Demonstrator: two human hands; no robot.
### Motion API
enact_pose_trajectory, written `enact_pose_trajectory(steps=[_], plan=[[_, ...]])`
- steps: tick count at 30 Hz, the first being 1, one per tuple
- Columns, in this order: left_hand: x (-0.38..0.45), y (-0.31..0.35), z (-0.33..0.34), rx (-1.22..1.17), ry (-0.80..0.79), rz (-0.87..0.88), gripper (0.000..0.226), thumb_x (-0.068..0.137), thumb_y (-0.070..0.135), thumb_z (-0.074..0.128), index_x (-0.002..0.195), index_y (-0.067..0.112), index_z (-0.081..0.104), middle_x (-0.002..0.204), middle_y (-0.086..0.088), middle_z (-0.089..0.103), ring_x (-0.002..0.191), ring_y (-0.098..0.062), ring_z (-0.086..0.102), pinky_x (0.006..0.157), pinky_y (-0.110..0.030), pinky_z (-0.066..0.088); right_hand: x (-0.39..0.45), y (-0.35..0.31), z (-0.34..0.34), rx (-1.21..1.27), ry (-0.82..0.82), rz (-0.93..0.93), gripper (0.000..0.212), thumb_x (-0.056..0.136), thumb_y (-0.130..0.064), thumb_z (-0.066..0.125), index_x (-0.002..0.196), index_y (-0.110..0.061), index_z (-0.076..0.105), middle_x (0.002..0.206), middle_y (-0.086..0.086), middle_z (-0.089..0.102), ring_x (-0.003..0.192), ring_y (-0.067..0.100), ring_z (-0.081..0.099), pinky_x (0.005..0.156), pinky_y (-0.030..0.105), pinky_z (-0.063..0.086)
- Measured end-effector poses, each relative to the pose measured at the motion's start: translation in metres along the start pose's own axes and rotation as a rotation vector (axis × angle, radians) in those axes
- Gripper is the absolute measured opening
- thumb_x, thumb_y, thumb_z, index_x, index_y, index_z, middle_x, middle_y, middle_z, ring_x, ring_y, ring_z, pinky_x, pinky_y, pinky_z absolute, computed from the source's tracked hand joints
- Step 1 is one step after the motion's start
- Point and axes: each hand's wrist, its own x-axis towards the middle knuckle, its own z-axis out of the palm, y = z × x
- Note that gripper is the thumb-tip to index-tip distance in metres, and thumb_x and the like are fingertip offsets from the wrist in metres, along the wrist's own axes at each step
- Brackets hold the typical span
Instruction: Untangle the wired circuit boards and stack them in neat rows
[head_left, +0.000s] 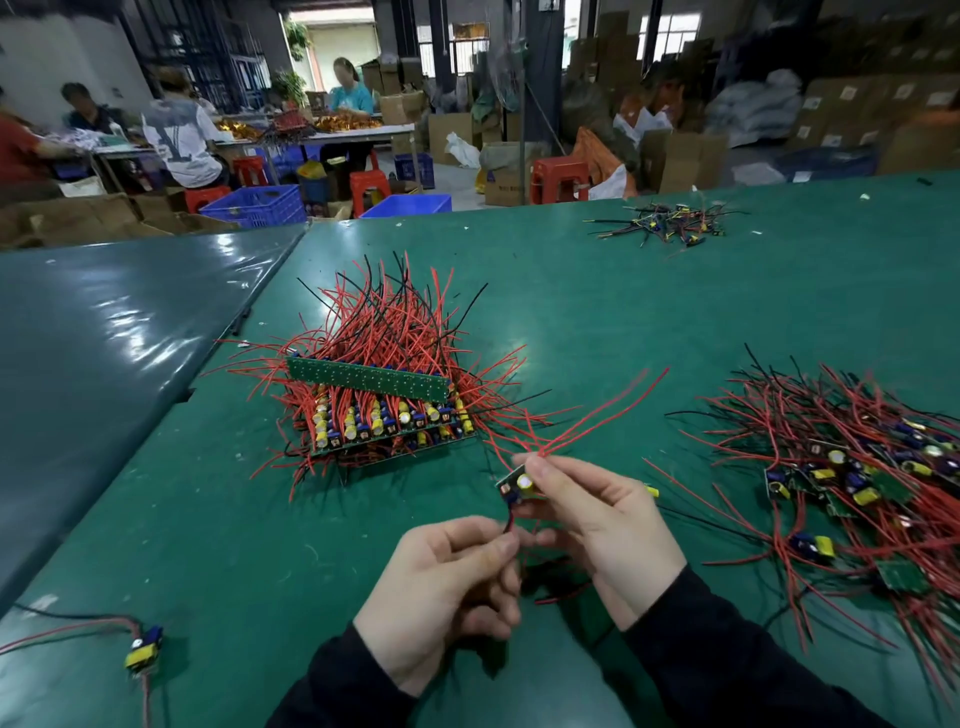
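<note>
1. Hands working above green counter (597, 322): my right hand (597, 525) is pinching a small circuit board (517, 488) by its edge, fingers curled round it, board held up off the counter and tilted.
2. Red wires (597, 415) are fanning up and to the right from that board.
3. My left hand (441, 592) is pinching short red-and-black leads (508, 522) hanging from the board's lower end, thumb and forefinger closed on them.
4. Stacked boards (384, 421) are sitting in rows ahead and left, one long green strip (366, 378) lying tilted on top, wires sticking out behind.
5. Tangled pile (857, 478) is lying on the counter at right.
6. Smaller heap (670, 223) is lying far back right.
7. Single stray board (143, 649) is lying near left edge.
</note>
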Motion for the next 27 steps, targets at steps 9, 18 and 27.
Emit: enact_pose_trajectory(steps=[9,18,27], plan=[[-0.006,0.014,-0.008,0.055,0.01,-0.011,0.022,0.069,0.022,0.064,0.068,0.002,0.073,0.041,0.003,0.027,0.024,-0.006,0.023,0.031,-0.007,0.017,-0.003,-0.001,0.002,-0.004,-0.118,0.029,0.03,0.052,-0.026,0.077,0.074,-0.006,0.074,0.07,0.011,0.066,0.059,0.016,0.063,0.051,0.021,0.051],[-0.001,0.021,-0.013,-0.243,0.003,-0.09,0.045,0.077,0.04,0.052,0.072,0.001,0.074,0.048,-0.001,0.04,0.034,-0.012,0.036,0.036,-0.018,0.03,0.0,-0.001,0.001,-0.079,-0.068,0.062,0.038,0.044,-0.035,0.079,0.071,-0.008,0.077,0.065,0.007,0.067,0.052,0.01,0.055,0.05,0.017,0.043],[0.005,-0.003,0.008,-0.028,0.22,0.385,0.018,0.063,0.004,0.069,0.079,0.005,0.078,0.083,-0.01,0.074,0.067,-0.014,0.069,0.059,-0.019,0.053,-0.002,0.004,0.002,0.091,-0.072,0.185,0.039,0.048,-0.038,0.077,0.081,-0.018,0.079,0.071,-0.003,0.068,0.051,0.004,0.051,0.051,0.015,0.041]])
